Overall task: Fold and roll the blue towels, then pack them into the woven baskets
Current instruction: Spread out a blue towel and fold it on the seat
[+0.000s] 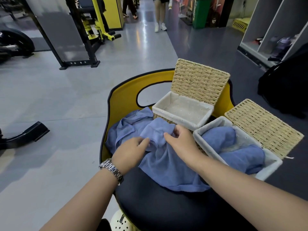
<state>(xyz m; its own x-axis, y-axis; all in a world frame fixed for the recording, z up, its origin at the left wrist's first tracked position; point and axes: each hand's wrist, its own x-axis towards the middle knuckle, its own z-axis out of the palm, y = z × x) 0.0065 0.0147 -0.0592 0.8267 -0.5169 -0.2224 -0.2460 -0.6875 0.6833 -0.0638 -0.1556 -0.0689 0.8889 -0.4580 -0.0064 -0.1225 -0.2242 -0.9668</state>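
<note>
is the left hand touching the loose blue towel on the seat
Touching. The head view shows the left hand with its fingertips pinching a raised fold of the loose blue towel.

I have the seat (166,210) directly before me, its backrest (123,95) at the far edge. A loose towel (168,164) lies on the seat; a second towel (128,125) sits behind it to the left. Behind them stands the far basket (166,107), lid (200,80) up against the backrest. To my right, the near basket (198,133) holds two rolled towels (220,137), its lid (263,127) lying open to the right.
</note>
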